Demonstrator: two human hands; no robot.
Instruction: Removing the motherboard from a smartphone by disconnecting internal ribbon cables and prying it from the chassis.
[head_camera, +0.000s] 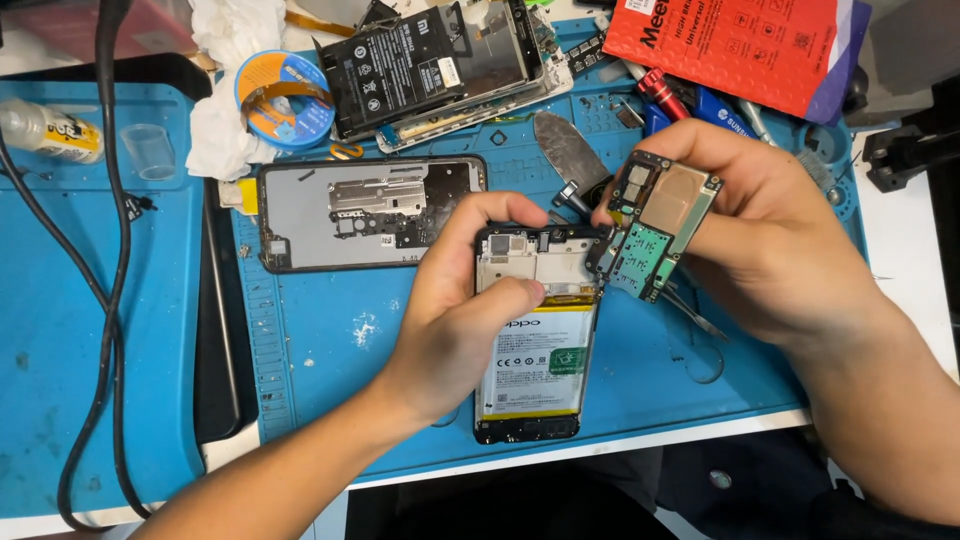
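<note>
Two hands work over the blue mat (330, 330): the left hand (465, 300) is clamped around the open phone (535, 340), which lies near the mat's front edge (long way pointing away from the person). The right hand (760, 230) pinches a tilted circuit board (655, 222) just above the phone's top corner, with bare mat left of the phone.
</note>
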